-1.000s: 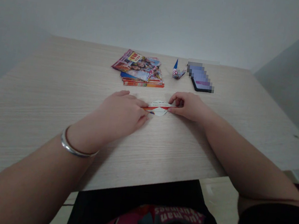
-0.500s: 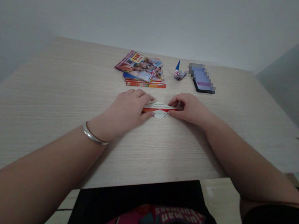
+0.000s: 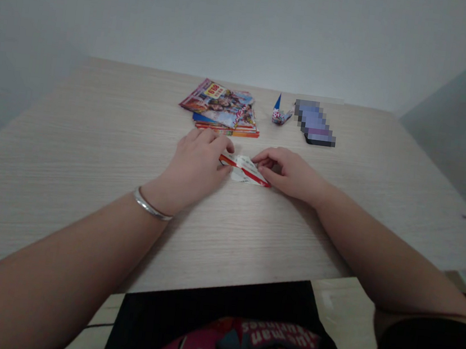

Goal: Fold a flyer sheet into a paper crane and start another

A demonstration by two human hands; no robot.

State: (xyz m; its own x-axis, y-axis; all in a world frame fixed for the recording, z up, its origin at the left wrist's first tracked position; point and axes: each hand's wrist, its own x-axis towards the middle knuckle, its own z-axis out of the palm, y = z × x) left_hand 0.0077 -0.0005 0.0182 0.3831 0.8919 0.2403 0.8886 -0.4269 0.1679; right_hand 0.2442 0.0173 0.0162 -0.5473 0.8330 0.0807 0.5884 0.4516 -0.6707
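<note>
A small folded paper (image 3: 244,168), white with print and a red stripe, lies on the table between my hands. My left hand (image 3: 202,156) pinches its left end between thumb and fingers; a silver bangle is on that wrist. At the paper's right side, my right hand (image 3: 286,171) has its thumb and bent fingers closed on the edge. The stripe slants down toward the right, and the paper's right tip sticks out below my right thumb. Both outer edges are partly hidden by my fingers.
Beyond my left hand lies a pile of colourful printed leaflets (image 3: 218,105). Right of it stands a small folded paper figure (image 3: 280,115) with a blue point, then a phone (image 3: 315,125) with a blurred screen. The pale table (image 3: 88,179) meets a wall at the back.
The paper has turned, so its red stripe now tilts down to the right instead of lying level. My left hand has shifted slightly up and left; my right hand has changed its hold.
</note>
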